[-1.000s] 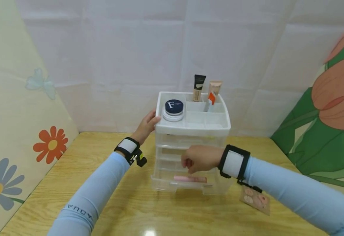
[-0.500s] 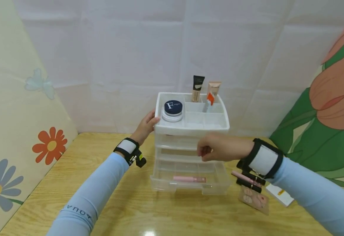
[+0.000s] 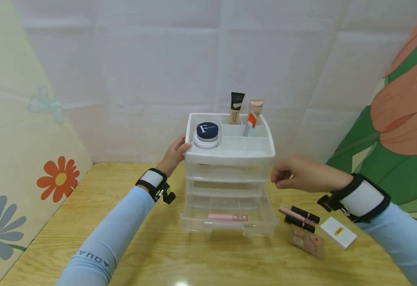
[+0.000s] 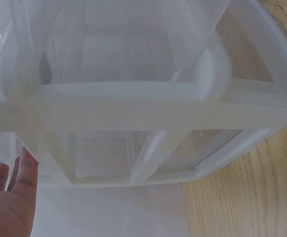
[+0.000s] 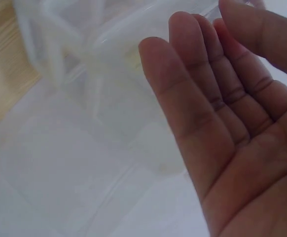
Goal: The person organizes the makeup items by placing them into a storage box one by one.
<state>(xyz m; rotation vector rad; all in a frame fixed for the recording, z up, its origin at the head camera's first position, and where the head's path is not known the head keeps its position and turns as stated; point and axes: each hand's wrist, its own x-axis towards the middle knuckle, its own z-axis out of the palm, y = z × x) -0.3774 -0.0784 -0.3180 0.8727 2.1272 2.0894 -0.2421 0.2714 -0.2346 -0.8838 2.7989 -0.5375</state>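
Note:
A drawer organizer (image 3: 230, 159) with a white top tray stands on the table, its bottom clear drawer (image 3: 212, 230) pulled out. A pink lip gloss tube (image 3: 227, 217) lies in that drawer. My left hand (image 3: 174, 155) rests on the organizer's upper left side; the left wrist view shows its fingers (image 4: 25, 177) fairly straight against the frame. To the right of the organizer my right hand (image 3: 298, 173) hovers, apart from it. The right wrist view shows that hand with a bare palm and loosely bent fingers (image 5: 193, 113), holding nothing.
The top tray carries a dark-lidded round compact (image 3: 207, 133), a black-capped tube (image 3: 235, 107), a peach tube (image 3: 255, 109) and an orange-tipped tube (image 3: 250, 124). Right of the organizer lie several slim cosmetic tubes (image 3: 299, 218), a palette (image 3: 307, 241) and a white box (image 3: 338, 232).
My right hand has moved right, from in front of the drawers to beside the organizer, uncovering the tubes and white box. My left hand stays on the organizer's side.

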